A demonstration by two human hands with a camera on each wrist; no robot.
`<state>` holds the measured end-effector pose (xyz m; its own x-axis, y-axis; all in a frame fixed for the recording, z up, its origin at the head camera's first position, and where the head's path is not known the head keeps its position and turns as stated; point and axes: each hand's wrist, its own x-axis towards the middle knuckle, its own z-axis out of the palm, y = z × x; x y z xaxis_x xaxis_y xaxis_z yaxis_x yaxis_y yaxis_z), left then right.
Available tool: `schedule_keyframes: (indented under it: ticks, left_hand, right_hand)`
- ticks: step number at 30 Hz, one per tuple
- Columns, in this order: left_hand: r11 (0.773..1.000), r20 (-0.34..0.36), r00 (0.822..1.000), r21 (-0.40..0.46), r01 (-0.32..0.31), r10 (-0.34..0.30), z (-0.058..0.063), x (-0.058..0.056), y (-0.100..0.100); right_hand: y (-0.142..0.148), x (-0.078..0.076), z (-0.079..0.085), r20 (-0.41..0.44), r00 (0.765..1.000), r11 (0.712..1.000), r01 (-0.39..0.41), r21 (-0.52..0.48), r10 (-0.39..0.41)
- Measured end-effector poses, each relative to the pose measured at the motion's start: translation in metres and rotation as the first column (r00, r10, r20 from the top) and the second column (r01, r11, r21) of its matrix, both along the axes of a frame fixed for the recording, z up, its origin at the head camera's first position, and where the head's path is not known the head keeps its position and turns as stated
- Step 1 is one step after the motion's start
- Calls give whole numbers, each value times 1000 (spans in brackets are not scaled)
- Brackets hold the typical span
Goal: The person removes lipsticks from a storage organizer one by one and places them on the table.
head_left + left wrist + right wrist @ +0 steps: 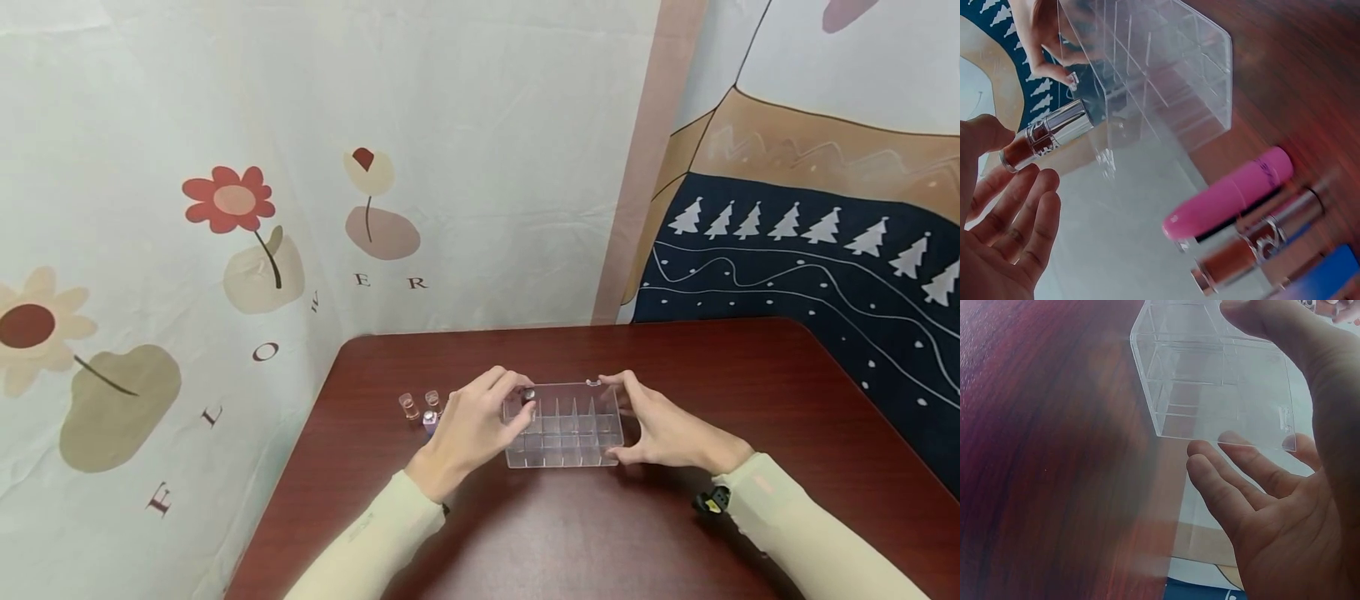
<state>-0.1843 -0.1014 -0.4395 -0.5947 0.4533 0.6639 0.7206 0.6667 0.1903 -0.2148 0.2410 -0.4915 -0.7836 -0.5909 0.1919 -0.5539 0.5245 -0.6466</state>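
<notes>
My left hand pinches a small lip gloss tube between thumb and fingers. The tube has a silver cap and a brownish-pink body, and its cap points at the clear plastic organizer box. This box is split into several square compartments and stands on the table. At its right end, my right hand holds the box, with the thumb on the near side and fingers at the far edge. In the right wrist view some of those fingers spread beside the box wall.
Left of the box, partly behind my left hand, stand a pink tube, another lip gloss and a blue-topped tube. The dark red wooden table meets a printed cloth backdrop behind and at the left.
</notes>
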Motion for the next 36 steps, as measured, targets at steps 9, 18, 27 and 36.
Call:
schedule_keyframes:
  ticks: [9,18,27,36]
  left_hand:
    - [998,-30,999,57,-23,25,-4,3,-23]
    - [995,1,999,88,-45,45,-5,7,-44]
    - [990,-5,996,110,-90,91,-4,11,-66]
    - [984,-6,991,112,-136,137,-3,12,-86]
  right_hand:
    - [1,1,-2,9,1000,1000,3,1,-3]
    - [1,-1,-3,-3,1000,1000,-6,-15,6]
    - [0,-2,-4,-2,1000,1000,-9,-23,9]
    - [0,-2,-5,-1,1000,1000,-4,-21,4]
